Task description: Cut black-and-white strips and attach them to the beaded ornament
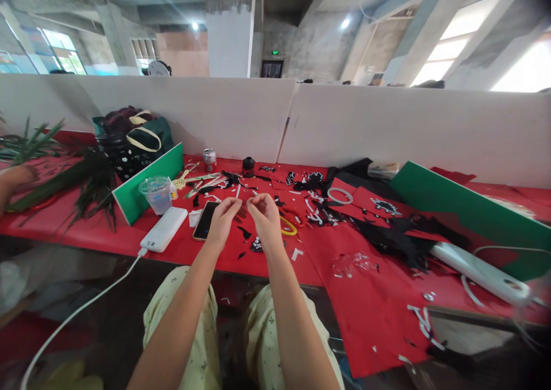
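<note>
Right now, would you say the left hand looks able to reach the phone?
Probably yes: the phone lies close beside the left hand, and nothing visible stands in the way.

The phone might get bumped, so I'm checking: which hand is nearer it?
Left. The left hand partly covers the phone in view; the right hand is farther right.

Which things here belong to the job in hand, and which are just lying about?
Likely the job's, around the left hand and right hand:
- black scraps
- white scraps
- yellow handle

Seemingly just lying about:
- phone
- power bank
- drink can
- plastic cup
</note>
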{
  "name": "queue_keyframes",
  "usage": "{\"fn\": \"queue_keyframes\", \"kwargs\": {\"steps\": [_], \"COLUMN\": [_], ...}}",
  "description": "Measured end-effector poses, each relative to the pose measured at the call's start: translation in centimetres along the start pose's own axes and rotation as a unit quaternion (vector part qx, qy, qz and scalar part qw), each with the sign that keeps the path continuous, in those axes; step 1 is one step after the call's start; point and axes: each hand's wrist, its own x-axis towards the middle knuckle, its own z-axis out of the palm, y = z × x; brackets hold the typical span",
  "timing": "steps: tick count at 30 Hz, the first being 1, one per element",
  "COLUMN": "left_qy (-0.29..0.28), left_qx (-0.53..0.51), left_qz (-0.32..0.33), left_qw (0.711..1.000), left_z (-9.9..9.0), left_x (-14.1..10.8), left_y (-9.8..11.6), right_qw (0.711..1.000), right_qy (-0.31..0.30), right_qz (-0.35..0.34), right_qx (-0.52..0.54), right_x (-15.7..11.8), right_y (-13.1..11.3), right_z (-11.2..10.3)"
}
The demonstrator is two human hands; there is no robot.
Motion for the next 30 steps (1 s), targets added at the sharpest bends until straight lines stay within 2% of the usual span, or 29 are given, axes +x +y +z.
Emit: {"fn": "queue_keyframes", "kwargs": {"steps": [4, 7, 11, 13, 16, 19, 23, 26, 30], "left_qy": [0.004, 0.025, 0.046, 0.045, 0.06, 0.079, 0.073, 0.071, 0.036], "left_qx": [0.03, 0.11, 0.276, 0.329, 0.353, 0.3, 0.119, 0.002, -0.051], "left_qz": [0.025, 0.09, 0.201, 0.223, 0.229, 0.202, 0.077, -0.001, -0.038], "left_qw": [0.999, 0.99, 0.939, 0.917, 0.905, 0.929, 0.987, 0.997, 0.997], "left_z": [-0.2, -0.3, -0.4, -0.4, -0.4, -0.4, -1.0, -1.3, -1.2], "left_x": [0.1, 0.0, -0.3, -0.4, -0.6, -0.5, 0.3, 0.9, 1.1], "left_y": [-0.1, -0.1, -0.1, -0.1, -0.2, -0.2, -0.4, -0.7, -0.8], "right_qw": [1.0, 0.999, 0.995, 0.991, 0.987, 0.99, 0.994, 0.996, 0.989], "right_qy": [-0.001, 0.0, 0.004, 0.005, 0.002, -0.004, -0.002, 0.002, -0.021], "right_qz": [-0.015, -0.018, -0.02, -0.019, -0.022, -0.021, -0.023, -0.03, -0.039], "right_qx": [-0.011, -0.035, -0.098, -0.136, -0.157, -0.14, -0.107, -0.082, -0.143], "right_x": [0.0, -0.1, -0.3, -0.4, -0.5, -0.5, -0.4, -0.2, -0.3], "right_y": [0.0, 0.0, -0.1, -0.2, -0.3, -0.2, -0.2, -0.4, -0.6], "right_z": [0.0, 0.0, -0.1, -0.1, 0.1, 0.3, 0.3, 0.0, -0.2]}}
